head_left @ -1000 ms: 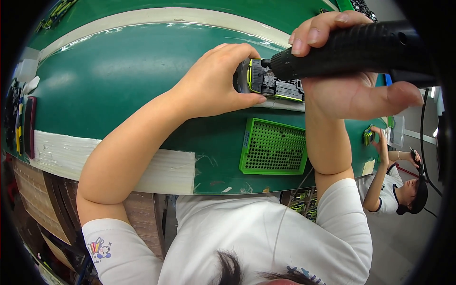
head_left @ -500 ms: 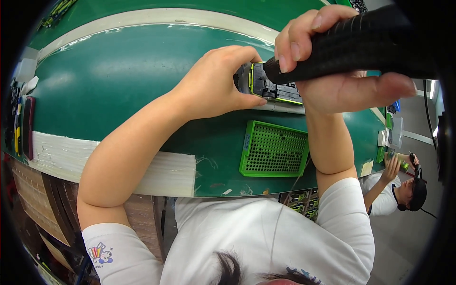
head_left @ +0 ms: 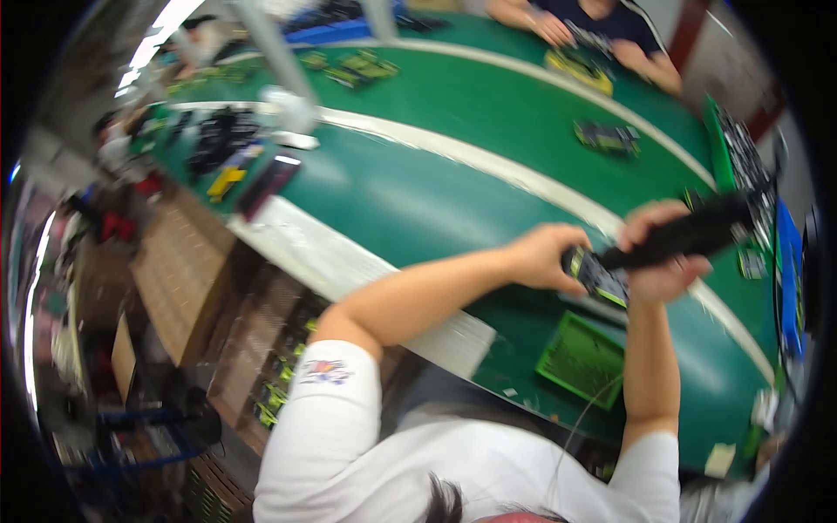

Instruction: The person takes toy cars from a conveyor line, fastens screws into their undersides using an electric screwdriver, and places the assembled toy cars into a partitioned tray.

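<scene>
A black and lime-green toy car (head_left: 608,283) lies underside up on the green worktop, a little blurred. My left hand (head_left: 547,257) is closed round its left end, thumb on the near side and fingers on the far side. In my right hand (head_left: 660,281) is a thick black electric screwdriver (head_left: 697,234), held slantwise with the fingers wrapped over it. Its narrow end points down at the car; whether the tip touches cannot be made out. Nearer to me sits a green perforated tray (head_left: 577,356).
A dark red phone-like slab (head_left: 268,185) and black parts (head_left: 222,139) lie at the left. Across the green surface are another toy car (head_left: 608,138) and several green pieces (head_left: 362,67). Another person's hand (head_left: 551,30) works at the far side. A blue bin (head_left: 790,279) stands right.
The view has swung toward the left and far side, showing more of the workshop. Both hands keep their holds on the car and the screwdriver.
</scene>
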Demonstrator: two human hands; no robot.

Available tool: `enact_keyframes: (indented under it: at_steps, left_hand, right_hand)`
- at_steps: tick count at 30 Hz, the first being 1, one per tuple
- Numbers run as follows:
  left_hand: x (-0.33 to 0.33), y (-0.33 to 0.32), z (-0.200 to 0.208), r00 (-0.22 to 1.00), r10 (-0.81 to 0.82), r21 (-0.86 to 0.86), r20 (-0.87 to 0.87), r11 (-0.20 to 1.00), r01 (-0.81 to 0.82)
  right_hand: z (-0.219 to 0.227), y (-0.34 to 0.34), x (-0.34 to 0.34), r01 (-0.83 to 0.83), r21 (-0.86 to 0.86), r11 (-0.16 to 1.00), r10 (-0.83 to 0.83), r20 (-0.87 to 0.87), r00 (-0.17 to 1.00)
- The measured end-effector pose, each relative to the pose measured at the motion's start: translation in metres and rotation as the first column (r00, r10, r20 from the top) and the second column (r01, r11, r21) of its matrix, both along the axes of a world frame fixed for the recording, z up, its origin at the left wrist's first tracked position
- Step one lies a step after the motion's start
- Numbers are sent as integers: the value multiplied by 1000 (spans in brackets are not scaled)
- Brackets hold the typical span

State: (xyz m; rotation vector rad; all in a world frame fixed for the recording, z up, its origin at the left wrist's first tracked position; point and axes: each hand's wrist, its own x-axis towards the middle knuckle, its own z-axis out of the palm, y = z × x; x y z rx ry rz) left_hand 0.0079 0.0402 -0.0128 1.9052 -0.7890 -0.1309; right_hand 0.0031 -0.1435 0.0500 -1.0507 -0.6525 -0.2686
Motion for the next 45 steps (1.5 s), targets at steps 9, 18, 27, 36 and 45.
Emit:
enact_keyframes:
  at_steps: [9, 18, 27, 36, 45]
  left_hand:
    - [-56, 82, 104, 960, 266, -345, 88, 912, -222]
    - [-86, 198, 89, 663, 540, 470, 518, 469, -748]
    - [3, 101, 59, 538, 546, 103, 642, 634, -766]
    - [21, 94, 47, 614, 474, 263, 631, 614, -744]
    - [-114, 167, 45, 732, 551, 575, 401, 470, -669]
  right_hand:
    - [58, -124, -17, 104, 189, 977, -138, 179, 974]
    - [86, -103, -6, 77, 257, 963, -113, 130, 985]
    - [72, -115, -3, 39, 238, 970, -72, 130, 989]
    - [133, -44, -38, 557, 298, 776, -452, -354, 819]
    - [101, -75, -20, 627, 38, 778, -591, 381, 711]
